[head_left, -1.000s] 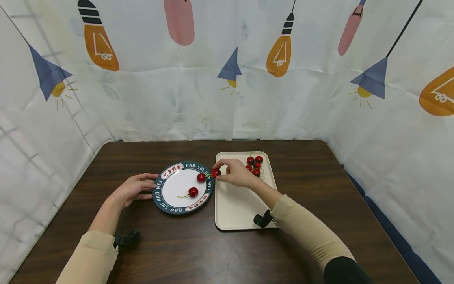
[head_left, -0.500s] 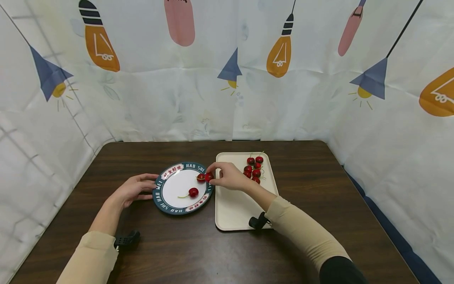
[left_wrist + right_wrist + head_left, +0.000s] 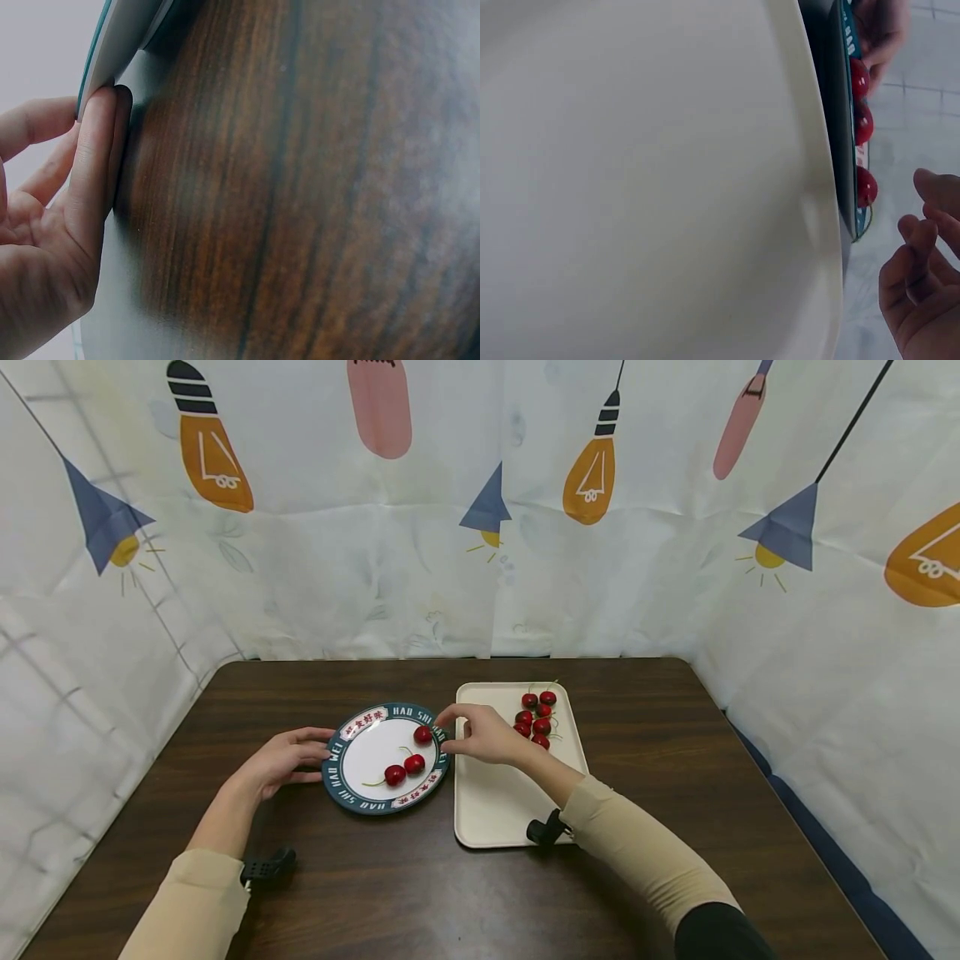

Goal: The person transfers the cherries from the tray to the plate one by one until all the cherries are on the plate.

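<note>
A white plate (image 3: 367,752) with a blue lettered rim lies on the table, bearing three cherries: one cherry (image 3: 422,735) near the right rim, a second cherry (image 3: 414,764) close beside a third cherry (image 3: 394,775). My left hand (image 3: 281,762) holds the plate's left edge; in the left wrist view, fingers (image 3: 34,126) meet the rim (image 3: 91,52) from both sides. At the plate's right rim is my right hand (image 3: 487,732), thumb and forefinger apart with nothing between them. In the right wrist view its fingers (image 3: 922,259) bend loosely, beside the plate's cherries.
A cream rectangular tray (image 3: 495,810) stands just right of the plate, partly under my right forearm. Several cherries (image 3: 542,726) with stems sit in its far right part. The dark wooden table (image 3: 360,885) ends at a patterned curtain (image 3: 427,585) behind.
My right hand carried a cherry left from the tray to the plate and has let it go. The cherries on the plate have shifted, two now nearer the front. My left hand stayed still.
</note>
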Demonstrator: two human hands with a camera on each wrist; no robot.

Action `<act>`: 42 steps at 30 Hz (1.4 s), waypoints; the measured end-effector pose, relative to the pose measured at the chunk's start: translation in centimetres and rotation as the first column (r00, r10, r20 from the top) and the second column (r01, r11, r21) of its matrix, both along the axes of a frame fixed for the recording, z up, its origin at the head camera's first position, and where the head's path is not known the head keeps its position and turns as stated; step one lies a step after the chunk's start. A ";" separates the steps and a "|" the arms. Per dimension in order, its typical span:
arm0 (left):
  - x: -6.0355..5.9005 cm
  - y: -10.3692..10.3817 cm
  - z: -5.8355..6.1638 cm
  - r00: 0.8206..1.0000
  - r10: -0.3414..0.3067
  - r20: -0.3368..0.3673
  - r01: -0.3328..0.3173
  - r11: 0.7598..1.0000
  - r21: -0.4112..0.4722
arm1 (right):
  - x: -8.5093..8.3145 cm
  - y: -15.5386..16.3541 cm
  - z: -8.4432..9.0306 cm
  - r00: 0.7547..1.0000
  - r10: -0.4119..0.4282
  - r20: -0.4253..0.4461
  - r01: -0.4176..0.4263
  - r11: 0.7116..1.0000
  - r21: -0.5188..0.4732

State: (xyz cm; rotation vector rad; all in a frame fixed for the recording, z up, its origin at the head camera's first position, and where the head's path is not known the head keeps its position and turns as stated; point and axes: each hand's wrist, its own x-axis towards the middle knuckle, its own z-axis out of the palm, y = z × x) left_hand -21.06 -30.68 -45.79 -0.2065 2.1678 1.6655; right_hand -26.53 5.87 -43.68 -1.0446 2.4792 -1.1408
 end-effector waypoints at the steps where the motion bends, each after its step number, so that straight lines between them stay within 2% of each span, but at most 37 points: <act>1: 0.0 0.0 0.0 1.000 0.000 0.001 0.000 1.000 -0.002 | 0.0 0.1 0.0 1.000 -0.003 0.000 0.003 1.000 -0.001; 12: -0.1 0.0 -0.1 1.000 0.004 0.006 -0.004 1.000 0.001 | -0.2 1.5 0.1 1.000 -0.030 0.002 0.030 0.999 -0.011; 19: -0.2 -0.2 -0.3 1.000 0.013 0.009 -0.013 1.000 -0.002 | -0.5 3.0 -0.1 0.998 -0.061 -0.020 0.061 0.998 0.019; 31: -0.1 -0.2 -0.2 1.000 0.013 0.010 -0.013 1.000 -0.007 | -0.4 6.2 -0.1 0.994 -0.110 0.004 0.110 0.994 0.012; 37: -0.2 -0.3 -0.3 1.000 0.018 0.013 -0.018 1.000 -0.006 | -0.5 8.4 -0.5 0.991 -0.133 -0.019 0.133 0.991 -0.006; 42: -0.2 -0.1 -0.3 0.999 0.031 0.017 -0.031 1.000 -0.004 | -0.7 10.3 -0.9 0.982 -0.186 -0.003 0.186 0.982 -0.008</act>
